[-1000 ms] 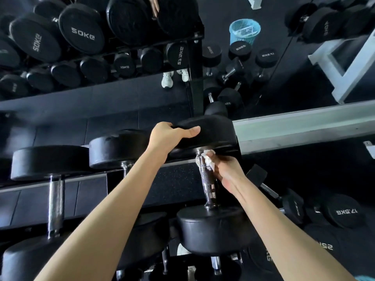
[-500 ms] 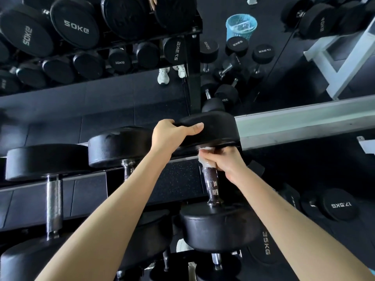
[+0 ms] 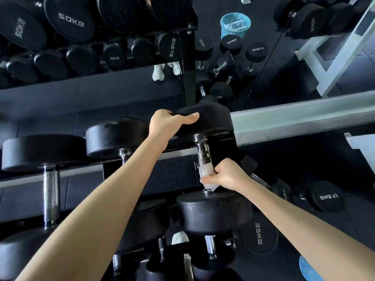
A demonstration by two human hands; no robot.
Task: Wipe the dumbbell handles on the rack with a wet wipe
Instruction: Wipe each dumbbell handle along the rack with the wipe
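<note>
Arms reach out from the bottom of the view, both bare. The left hand (image 3: 168, 122) lies on top of the far head (image 3: 213, 120) of a black dumbbell. Its fingers hook over the far edge and its thumb lies flat along the near edge, so it has hold of that head.

To the right and lower down, the right hand (image 3: 227, 175) is curled like a fist. It grips a white wet wipe (image 3: 205, 174) that is wrapped round the low end of the handle (image 3: 203, 153). The thumb sits across the front of the wipe. The hand is just above the near head (image 3: 213, 211), and the wipe's bottom edge hangs down almost to it.

This dumbbell lies at the right end of the row on the rack (image 3: 89, 168), with its handle pointing away from the person. The handle is shiny silver metal with a rough, bumpy pattern. Its top part is bare and its bottom part is hidden under the wipe. Both heads are round, black and dull.

Two more black dumbbells lie on the same rack, one at the far left (image 3: 40, 151) and one in the middle (image 3: 115, 136), partly behind the left arm. On the floor to the right are weights marked 35KG (image 3: 258, 236) and 17.5KG (image 3: 326, 196). A blue basket (image 3: 235, 25) shows near the top.
</note>
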